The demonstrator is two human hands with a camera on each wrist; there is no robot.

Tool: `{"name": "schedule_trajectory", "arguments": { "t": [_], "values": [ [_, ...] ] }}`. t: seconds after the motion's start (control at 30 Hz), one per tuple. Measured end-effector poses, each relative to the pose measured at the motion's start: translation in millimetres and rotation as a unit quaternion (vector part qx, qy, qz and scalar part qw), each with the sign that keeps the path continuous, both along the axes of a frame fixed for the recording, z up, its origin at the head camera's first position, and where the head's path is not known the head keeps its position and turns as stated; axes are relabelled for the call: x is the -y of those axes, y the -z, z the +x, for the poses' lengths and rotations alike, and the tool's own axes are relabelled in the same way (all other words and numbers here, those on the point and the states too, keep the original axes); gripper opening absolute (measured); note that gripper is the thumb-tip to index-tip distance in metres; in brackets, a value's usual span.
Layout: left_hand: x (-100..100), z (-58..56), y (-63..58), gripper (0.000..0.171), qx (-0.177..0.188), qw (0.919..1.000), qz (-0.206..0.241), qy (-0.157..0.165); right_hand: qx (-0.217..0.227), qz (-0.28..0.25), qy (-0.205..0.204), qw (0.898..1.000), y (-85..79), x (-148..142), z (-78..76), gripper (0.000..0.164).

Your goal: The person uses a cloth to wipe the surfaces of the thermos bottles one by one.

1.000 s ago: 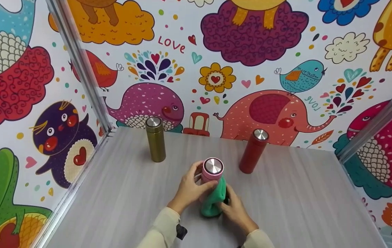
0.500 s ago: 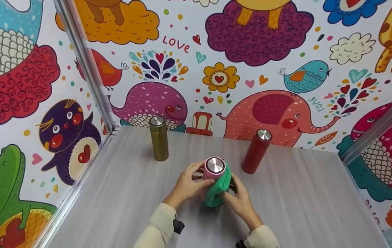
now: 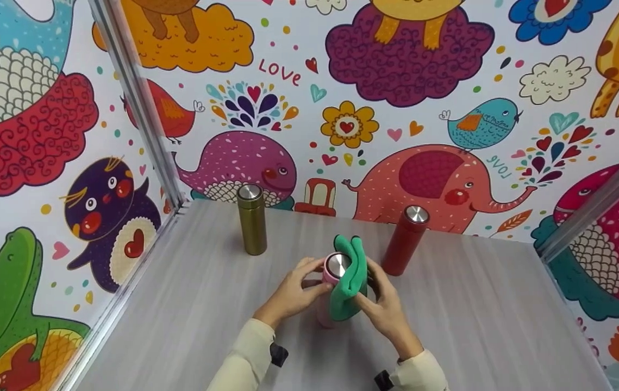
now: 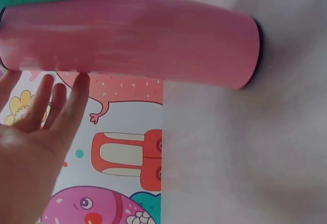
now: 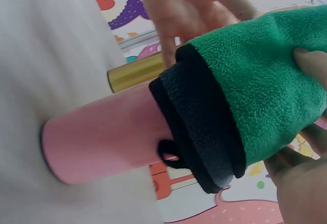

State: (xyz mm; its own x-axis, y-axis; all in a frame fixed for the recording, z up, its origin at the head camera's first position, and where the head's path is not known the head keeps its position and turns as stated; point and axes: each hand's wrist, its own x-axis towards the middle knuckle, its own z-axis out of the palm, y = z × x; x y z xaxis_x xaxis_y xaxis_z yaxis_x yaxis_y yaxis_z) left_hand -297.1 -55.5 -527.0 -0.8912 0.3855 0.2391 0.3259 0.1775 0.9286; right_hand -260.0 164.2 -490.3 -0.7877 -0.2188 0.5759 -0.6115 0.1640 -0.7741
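The pink flask (image 4: 133,40) is roughly upright in the near middle of the table (image 3: 189,304), its base at or close to the tabletop, between and nearer than the olive-gold flask (image 3: 255,231) on the far left and the red flask (image 3: 406,241) on the far right. The left hand (image 3: 293,290) holds it high up from the left, thumb on the near side and fingers on the far side. The right hand (image 3: 388,304) grips a folded green cloth (image 3: 349,287) between thumb and fingers, laid along the flask's upper right side and rising past the lid. The step in hand looks like wiping the flask. To do it well, the left hand should steady the top without squeezing so hard that it tilts, and turn the flask a little between strokes so that the covered parts come round. The right hand should press the cloth flat, with even, light force, in long overlapping passes from neck to base, minding the dark loop at its edge, which could snag
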Motion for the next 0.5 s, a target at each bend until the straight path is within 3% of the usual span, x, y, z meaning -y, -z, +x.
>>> {"name": "schedule_trajectory", "arguments": {
  "t": [0.13,0.37,0.5],
  "values": [
    [-5,-0.5,1.1,0.062,-0.007,0.9999,-0.005,-0.005,0.025,0.01,-0.005,1.0,12.5,-2,-0.4,0.071],
    [-10,-2.3,2.0,0.072,-0.013,0.9986,0.015,-0.048,0.068,0.047,0.002,0.997,37.8,-6,2.4,0.068],
    [-14,-1.3,2.1,0.072,-0.018,0.9986,0.016,-0.047,0.109,0.066,-0.007,0.992,60.6,-12,2.7,0.067]
  ]
}}
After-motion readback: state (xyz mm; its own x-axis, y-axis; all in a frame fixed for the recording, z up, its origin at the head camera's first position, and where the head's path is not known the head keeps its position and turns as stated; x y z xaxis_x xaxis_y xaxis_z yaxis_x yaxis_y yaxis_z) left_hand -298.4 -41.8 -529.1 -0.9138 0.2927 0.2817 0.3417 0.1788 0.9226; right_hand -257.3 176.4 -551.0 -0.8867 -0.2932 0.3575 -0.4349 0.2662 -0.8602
